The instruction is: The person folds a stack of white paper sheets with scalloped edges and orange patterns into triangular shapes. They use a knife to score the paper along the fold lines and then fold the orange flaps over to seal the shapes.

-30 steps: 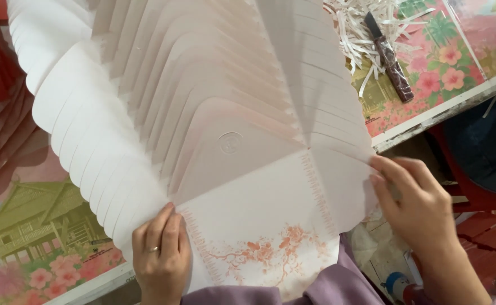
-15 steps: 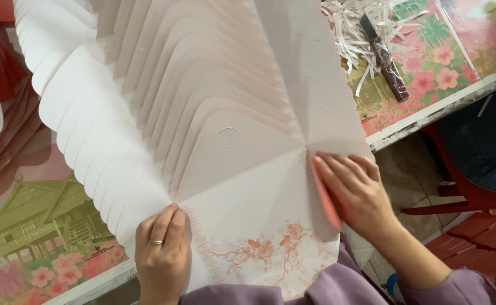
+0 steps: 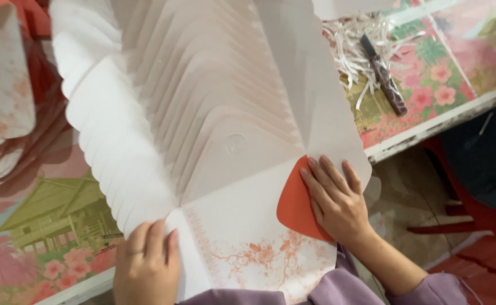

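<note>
Your right hand point(image 3: 332, 197) lies flat, fingers spread a little, pressing an orange flap point(image 3: 294, 203) folded over onto the nearest envelope point(image 3: 248, 248). The palm and fingers cover the flap's right part, so you cannot see how far it reaches under the hand. Your left hand point(image 3: 146, 262) sits at the lower left of the same envelope, fingers together and pressed down on its left flap; the thumb is out of sight, and the bottom edge of the view cuts off the wrist. A ring shows on one finger. Neither hand grips anything: both only press.

The envelope lies open at the near edge of the table point(image 3: 428, 127), its bottom part printed with an orange blossom branch and overhanging toward your purple sleeves point(image 3: 338, 291). It tops a fanned stack of white envelopes point(image 3: 191, 96) running away from you; each hides most of the one beneath, so only stepped edges show, and the far end is cut off at the top.

A floral cloth point(image 3: 434, 73) covers the table. On it, right of the stack, a pile of white paper shreds point(image 3: 352, 48) lies touching a dark pen-like stick point(image 3: 384, 76), too blurred to identify. At the far left, pale printed sheets point(image 3: 2, 96) are half out of view. Red shapes below the table's right side are hard to make out.
</note>
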